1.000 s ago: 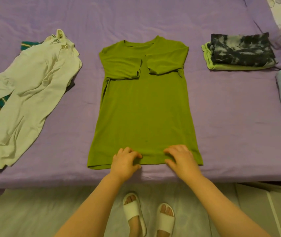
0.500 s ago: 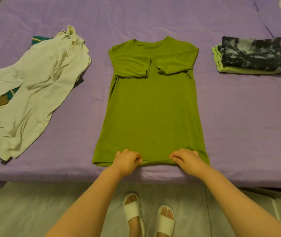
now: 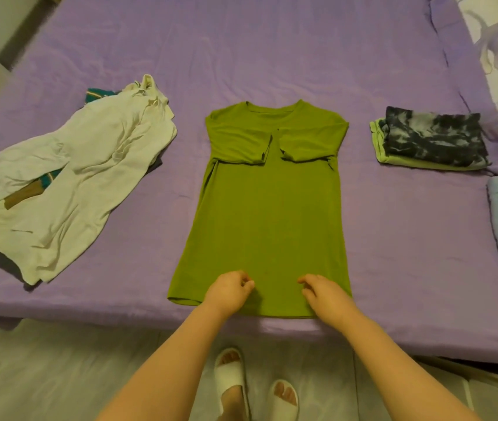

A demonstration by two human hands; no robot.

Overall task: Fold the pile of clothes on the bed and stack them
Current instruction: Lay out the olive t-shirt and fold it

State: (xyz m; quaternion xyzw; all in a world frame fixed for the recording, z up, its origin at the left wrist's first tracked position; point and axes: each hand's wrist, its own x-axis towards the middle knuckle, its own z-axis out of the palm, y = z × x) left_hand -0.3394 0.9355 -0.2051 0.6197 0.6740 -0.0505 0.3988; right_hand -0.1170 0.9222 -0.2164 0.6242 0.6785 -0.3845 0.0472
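- Green shirt [image 3: 267, 214] lies flat mid-bed [image 3: 272, 56], sleeves folded in.
- Left hand [image 3: 229, 291] and right hand [image 3: 326, 294] rest on its hem, fingers curled; actual grip cannot be told.
- Unfolded pile [image 3: 68, 177] left; folded stack [image 3: 429, 141] right.

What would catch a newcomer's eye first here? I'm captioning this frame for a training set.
The green shirt lies flat mid-bed, sleeves folded in, with the left hand and right hand at its hem. A rumpled white garment sprawls at left; a folded tie-dye piece sits at right.
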